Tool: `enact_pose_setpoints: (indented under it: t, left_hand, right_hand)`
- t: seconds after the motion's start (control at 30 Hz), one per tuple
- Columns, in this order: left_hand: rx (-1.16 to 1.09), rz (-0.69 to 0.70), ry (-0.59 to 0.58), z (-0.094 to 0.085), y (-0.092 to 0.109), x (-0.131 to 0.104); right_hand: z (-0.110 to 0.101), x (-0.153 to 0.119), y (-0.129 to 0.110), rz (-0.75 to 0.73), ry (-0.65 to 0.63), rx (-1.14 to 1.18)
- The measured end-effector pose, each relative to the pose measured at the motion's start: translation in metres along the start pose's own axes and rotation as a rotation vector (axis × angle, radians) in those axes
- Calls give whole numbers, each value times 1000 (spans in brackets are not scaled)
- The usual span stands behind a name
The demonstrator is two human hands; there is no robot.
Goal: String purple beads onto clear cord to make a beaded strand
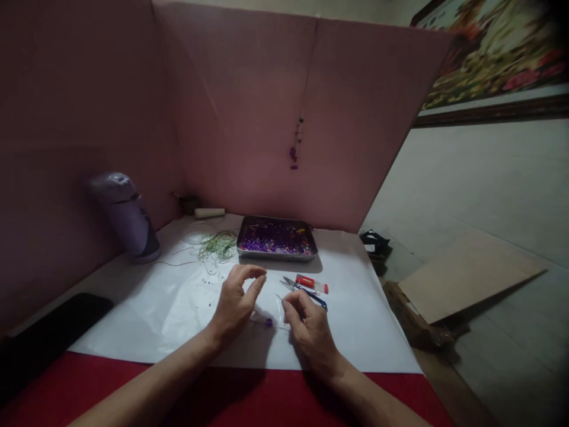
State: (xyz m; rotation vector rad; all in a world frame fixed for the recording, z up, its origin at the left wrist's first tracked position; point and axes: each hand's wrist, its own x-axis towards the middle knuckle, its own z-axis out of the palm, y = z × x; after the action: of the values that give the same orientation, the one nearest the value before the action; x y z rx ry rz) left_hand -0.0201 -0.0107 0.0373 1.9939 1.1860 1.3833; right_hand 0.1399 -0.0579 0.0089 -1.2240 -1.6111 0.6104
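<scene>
My left hand [237, 299] hovers over the white sheet, thumb and fingertips brought together; what they hold, if anything, is too small to make out. To its right, my right hand [309, 326] pinches a thin, pale thread [280, 308]. Between the hands, low on the sheet, lies a small purple bead [268, 322]. Thread snips [317, 299] with dark blue handles rest just beyond my right hand, beside a red lighter [311, 283]. Farther back, a metal tray [278, 256] holds many purple beads and some of other colours.
A tangle of green thread [217, 246] lies left of the tray. A purple bottle [131, 222] and a black object [62, 323] are at the left. A beaded strand [294, 155] hangs before the pink back panel [240, 107]. Small beads dot the white sheet [355, 332].
</scene>
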Motion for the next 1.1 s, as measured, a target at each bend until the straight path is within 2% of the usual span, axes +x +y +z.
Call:
enact_pose_setpoints:
  t: [0.1,0.2,0.33,0.5,0.67,0.83,0.97,1.1]
  left_hand:
    - [117,5,9,-3,4,19]
    - [276,2,-131,2,8,49]
    - [575,-8,-332,26,1,98]
    - [685,-17,-401,61,-19,140]
    - [742,-28,-462,83,-33,154]
    - [761,-60,-528,94,-38,160]
    - [744,-103,-538,89,-40,166]
    - [716,-123,-457,68,-47,179]
  right_hand:
    - [2,-1,3,-11,-8,-12]
    - [2,-3,5,-41,3,-47]
    - [1,-4,5,-59,40,-71]
    - [-1,-2,-1,-2,136,2]
    - [-1,2,3,60,218,83]
    - [-1,3,7,119,211,125]
    - [-2,4,4,130,200,134]
    - [-2,5,2,146,210,152]
